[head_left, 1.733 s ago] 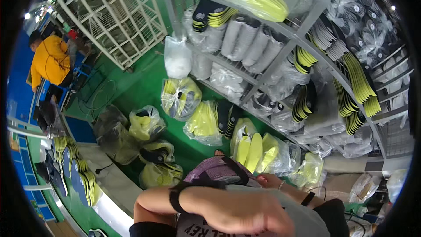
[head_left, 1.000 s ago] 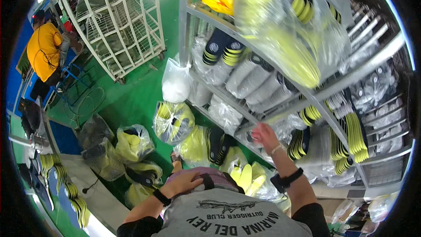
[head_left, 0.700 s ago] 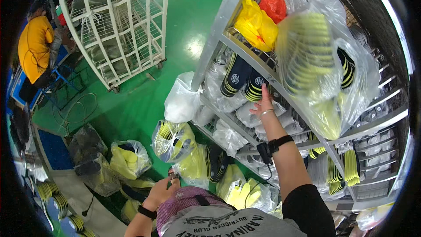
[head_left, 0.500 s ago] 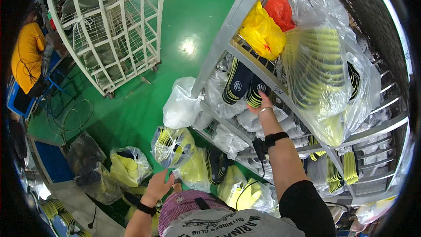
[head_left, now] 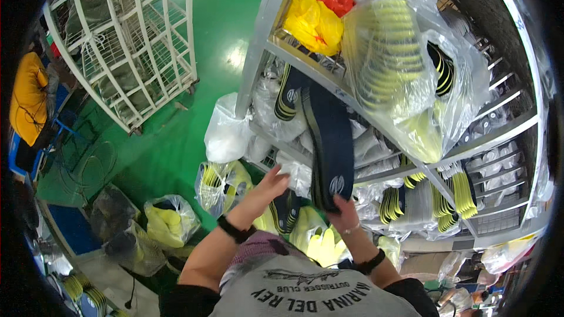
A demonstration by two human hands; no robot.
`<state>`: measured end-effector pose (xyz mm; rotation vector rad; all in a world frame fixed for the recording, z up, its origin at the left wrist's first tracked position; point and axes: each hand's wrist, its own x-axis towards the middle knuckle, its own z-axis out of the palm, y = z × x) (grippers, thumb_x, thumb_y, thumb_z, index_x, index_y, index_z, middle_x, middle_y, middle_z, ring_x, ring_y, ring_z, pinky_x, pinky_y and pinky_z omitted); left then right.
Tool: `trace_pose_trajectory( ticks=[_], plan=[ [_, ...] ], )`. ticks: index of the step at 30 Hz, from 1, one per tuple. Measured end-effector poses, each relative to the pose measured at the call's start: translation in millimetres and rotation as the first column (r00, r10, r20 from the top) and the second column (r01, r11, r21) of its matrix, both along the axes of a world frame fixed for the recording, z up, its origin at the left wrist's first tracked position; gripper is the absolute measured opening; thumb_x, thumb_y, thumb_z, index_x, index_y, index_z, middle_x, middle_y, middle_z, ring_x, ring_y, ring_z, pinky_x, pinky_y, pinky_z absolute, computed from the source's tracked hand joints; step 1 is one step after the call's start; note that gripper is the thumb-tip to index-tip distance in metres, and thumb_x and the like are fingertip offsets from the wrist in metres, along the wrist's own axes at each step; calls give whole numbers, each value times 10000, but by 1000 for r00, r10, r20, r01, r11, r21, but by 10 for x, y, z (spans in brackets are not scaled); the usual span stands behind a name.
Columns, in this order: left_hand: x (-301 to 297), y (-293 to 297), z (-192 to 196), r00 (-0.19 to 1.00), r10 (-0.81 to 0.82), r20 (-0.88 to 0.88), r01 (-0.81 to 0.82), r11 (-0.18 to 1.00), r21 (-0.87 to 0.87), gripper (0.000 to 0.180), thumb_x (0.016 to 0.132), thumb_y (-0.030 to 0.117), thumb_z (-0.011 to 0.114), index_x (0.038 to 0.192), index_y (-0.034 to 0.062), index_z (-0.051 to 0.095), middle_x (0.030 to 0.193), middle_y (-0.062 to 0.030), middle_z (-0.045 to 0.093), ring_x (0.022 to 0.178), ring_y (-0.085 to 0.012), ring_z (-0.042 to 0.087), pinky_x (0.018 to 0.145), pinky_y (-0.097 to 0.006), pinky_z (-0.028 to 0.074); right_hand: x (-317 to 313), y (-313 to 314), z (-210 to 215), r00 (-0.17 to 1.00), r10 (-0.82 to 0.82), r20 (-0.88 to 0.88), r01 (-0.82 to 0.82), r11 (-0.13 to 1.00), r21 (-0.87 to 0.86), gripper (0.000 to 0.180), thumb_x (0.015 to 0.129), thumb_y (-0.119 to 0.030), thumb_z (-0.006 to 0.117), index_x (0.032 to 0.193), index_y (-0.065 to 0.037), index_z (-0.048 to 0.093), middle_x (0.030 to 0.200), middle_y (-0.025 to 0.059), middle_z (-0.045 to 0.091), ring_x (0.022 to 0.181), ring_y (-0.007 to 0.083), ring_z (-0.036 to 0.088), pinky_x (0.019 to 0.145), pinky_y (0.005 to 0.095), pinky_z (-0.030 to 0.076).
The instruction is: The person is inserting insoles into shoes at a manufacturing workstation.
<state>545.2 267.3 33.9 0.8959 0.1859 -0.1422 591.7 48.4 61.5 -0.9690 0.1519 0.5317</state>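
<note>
A: Where's the stack?
B: Long navy-blue stack of flat, sole-shaped pieces (head_left: 333, 141) slants across the front of the grey metal rack (head_left: 254, 70), far end up by the rail.
A: Grip?
B: Bare right hand (head_left: 342, 217), dark wristband, fingers pinching the near end. Probably because that end sticks out clear of the shelf.
A: Other one?
B: Bare left hand (head_left: 265, 188), fingers extended, loosely spread, nothing in them. Just beside the stack, apart from it; likely placed to steady its side.
A: Right thumb?
B: Blurred, can't tell.
</note>
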Motion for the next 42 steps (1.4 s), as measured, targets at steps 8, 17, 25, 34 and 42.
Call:
trace_pose_trajectory(
  ticks=[8, 17, 25, 34, 42],
  plan=[
    [-83, -654, 562, 994, 88, -59, -104, 912, -397, 411, 748, 45, 598, 1133, 19, 457, 1089, -82, 530, 984, -205, 510, 858, -319, 395, -656, -609, -83, 948, 314, 57, -296, 931, -212, 772, 622, 121, 571, 1280, -97, 232, 1193, 94, 408, 1092, 233, 413, 913, 356, 357],
    [-416, -1008, 734, 969, 185, 162, -166, 979, -121, 512, 720, 44, 637, 1171, 39, 394, 1096, -63, 512, 1009, -158, 472, 883, -303, 363, -595, -640, 132, 866, 437, 244, -368, 887, -281, 748, 672, 4, 607, 1296, -76, 203, 1249, 72, 354, 1141, 194, 348, 958, 329, 265],
    [-677, -990, 750, 944, 257, 207, -233, 963, -133, 593, 720, 69, 649, 1218, 52, 327, 1134, -59, 476, 1040, -156, 442, 902, -302, 342, -685, -548, 38, 799, 522, 299, -421, 840, -342, 711, 690, -40, 626, 1276, -64, 225, 1207, 82, 392, 1108, 192, 378, 931, 330, 301],
    [-914, -867, 657, 858, 398, 324, -444, 893, 79, 542, 815, 246, 541, 1236, 27, 280, 1170, -87, 412, 1073, -146, 388, 919, -297, 317, -649, -237, 50, 709, 664, 239, -592, 744, -310, 613, 687, -41, 613, 1222, -38, 314, 1127, 74, 462, 1032, 188, 449, 886, 326, 350],
    [-1077, -671, 740, 839, 502, 210, -448, 856, -259, 510, 894, 382, 321, 1272, 47, 249, 1248, -74, 338, 1148, -159, 316, 961, -282, 257, -515, -24, -181, 634, 758, 154, -731, 652, -203, 662, 661, -9, 576, 1248, -32, 270, 1138, 86, 455, 1035, 192, 450, 883, 317, 356]
  ],
)
